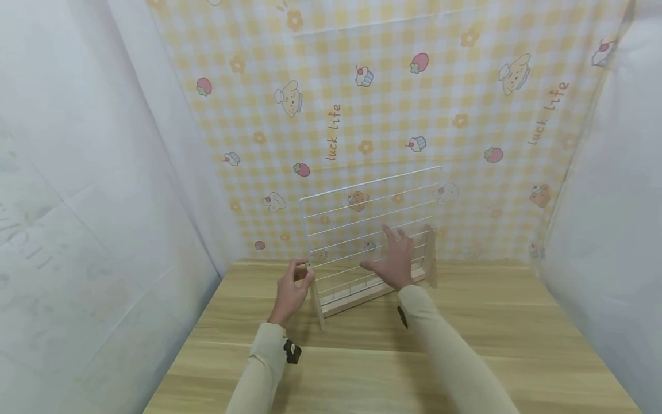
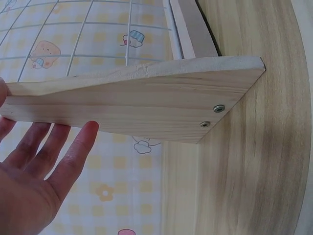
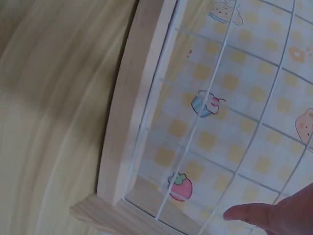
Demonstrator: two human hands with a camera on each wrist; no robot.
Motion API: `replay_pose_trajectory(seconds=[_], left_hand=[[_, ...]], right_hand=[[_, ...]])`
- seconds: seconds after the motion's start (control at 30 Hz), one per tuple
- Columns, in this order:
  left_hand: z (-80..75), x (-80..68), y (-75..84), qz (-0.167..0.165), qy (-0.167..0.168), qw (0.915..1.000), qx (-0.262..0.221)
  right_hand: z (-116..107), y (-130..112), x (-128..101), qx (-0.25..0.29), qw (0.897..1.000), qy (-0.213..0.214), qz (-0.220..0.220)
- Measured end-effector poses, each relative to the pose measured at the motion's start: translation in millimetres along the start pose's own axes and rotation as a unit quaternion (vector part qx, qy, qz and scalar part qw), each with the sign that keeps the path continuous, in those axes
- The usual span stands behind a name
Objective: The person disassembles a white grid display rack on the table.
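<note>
A white wire grid rack with wooden ends stands upright on the table, angled slightly. My left hand holds the upper end of its left wooden side panel, thumb at one edge and fingertips along the other. Two screw heads show near that panel's foot in the left wrist view. My right hand is spread before the grid, near the right wooden side panel, its fingers apart and nothing gripped. The right thumb overlaps the wires in the right wrist view. Along the bottom runs a wooden rail.
Behind the rack hangs a yellow checked cloth with printed cakes, strawberries and animals. White sheets close off both sides. The wood-grain table extends in front of the rack.
</note>
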State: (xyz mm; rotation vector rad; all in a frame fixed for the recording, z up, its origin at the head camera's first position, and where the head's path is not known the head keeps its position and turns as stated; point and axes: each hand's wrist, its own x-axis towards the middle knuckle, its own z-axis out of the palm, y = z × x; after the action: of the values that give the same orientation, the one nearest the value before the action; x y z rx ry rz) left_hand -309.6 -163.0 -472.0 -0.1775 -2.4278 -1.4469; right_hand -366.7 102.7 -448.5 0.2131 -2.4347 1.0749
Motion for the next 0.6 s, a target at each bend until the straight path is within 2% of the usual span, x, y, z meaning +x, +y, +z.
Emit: replay_pose_trajectory(seconds=[0.2, 0.33, 0.47, 0.6], left_hand=[[2.7, -2.2, 0.6, 0.012, 0.010, 0.9999, -0.001], [3.7, -2.6, 0.2, 0.016, 0.011, 0.9998, 0.001], [5.6, -2.5, -0.3, 0.017, 0.018, 0.9997, -0.007], [5.1, -2.7, 0.1, 0.019, 0.018, 0.9996, -0.008]], right_hand=[[21, 1, -5, 0.030, 0.999, -0.001, 0.021], [28, -5, -8, 0.046, 0.998, 0.033, 0.028], [31, -10, -9, 0.038, 0.996, 0.067, 0.036], [35, -14, -6, 0.025, 0.995, 0.074, 0.058]])
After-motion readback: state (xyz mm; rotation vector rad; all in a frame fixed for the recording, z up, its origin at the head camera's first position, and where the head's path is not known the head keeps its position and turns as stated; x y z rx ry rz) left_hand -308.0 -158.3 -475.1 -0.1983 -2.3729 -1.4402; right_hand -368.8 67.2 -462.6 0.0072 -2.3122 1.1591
